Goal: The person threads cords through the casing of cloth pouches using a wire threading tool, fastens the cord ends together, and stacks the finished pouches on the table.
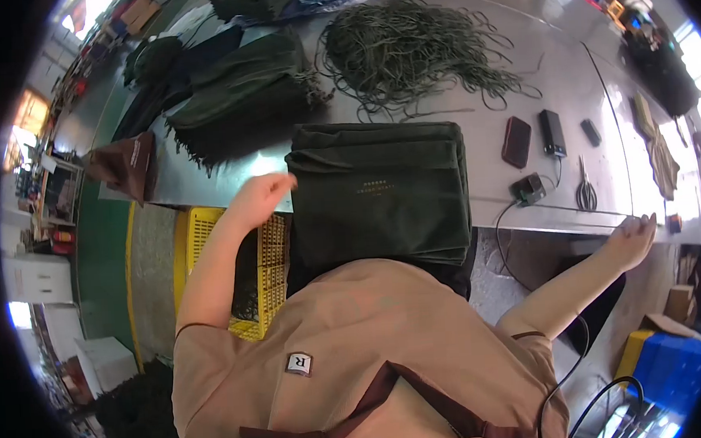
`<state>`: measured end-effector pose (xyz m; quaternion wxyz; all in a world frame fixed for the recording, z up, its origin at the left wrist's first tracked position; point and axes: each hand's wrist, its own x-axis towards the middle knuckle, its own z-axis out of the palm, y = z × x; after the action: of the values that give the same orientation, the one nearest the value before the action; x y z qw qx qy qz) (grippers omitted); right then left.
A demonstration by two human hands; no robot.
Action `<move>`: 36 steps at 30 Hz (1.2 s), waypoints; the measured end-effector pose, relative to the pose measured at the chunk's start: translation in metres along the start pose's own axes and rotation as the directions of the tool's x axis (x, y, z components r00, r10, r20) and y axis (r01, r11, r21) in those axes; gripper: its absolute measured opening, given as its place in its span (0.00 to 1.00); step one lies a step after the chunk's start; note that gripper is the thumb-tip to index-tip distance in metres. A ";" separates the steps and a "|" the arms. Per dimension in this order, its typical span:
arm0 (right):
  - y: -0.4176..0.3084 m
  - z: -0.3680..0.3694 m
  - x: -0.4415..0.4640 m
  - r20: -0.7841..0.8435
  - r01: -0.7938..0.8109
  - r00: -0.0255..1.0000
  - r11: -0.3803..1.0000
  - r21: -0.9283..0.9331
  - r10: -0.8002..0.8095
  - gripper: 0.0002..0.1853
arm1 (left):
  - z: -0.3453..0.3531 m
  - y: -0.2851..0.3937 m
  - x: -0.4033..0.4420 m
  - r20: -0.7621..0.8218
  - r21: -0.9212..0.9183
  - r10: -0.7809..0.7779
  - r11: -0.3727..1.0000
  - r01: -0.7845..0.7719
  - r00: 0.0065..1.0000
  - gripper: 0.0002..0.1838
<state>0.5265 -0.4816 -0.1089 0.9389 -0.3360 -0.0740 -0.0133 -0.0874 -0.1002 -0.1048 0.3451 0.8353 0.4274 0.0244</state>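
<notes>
A stack of dark green cloth pieces (378,210), looking like flat bags with small gold print on the top one, lies at the table's front edge, partly over my lap. My left hand (261,198) is beside the stack's left edge, fingers curled together and fingertips close to the cloth. Whatever they may pinch is too small to make out. Off to the right, my right hand (634,241) is by the front edge of the table, its fingers apart and nothing visible in them. Beyond the stack is a tangled heap of dark green cords (413,49).
Bundles of dark green cloth (241,90) lie at the back left, near a brown bag (129,163). A phone (516,142), black power bank (552,133), cabled black box (530,189) and thread snips (585,191) lie right. A yellow crate (272,263) stands below the table.
</notes>
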 end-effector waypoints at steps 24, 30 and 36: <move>0.155 0.074 -0.238 0.299 0.007 0.575 0.360 -0.933 0.762 0.13 | 0.155 0.169 0.193 -0.348 0.415 0.448 0.861 -0.293 0.823 0.17; 0.171 0.069 -0.235 0.376 -0.081 0.605 0.523 -0.848 0.702 0.11 | 0.169 0.168 0.202 -0.174 0.067 0.239 0.971 -0.230 0.955 0.14; 0.148 0.088 -0.232 0.275 -0.410 0.429 0.456 -0.790 0.861 0.03 | 0.168 0.144 0.116 0.181 -0.565 0.090 0.825 0.029 0.979 0.24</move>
<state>0.2969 -0.3172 -0.1687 0.6028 -0.6024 -0.2414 0.4641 0.1428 -0.1657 -0.1760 0.6171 0.7007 0.3507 0.0713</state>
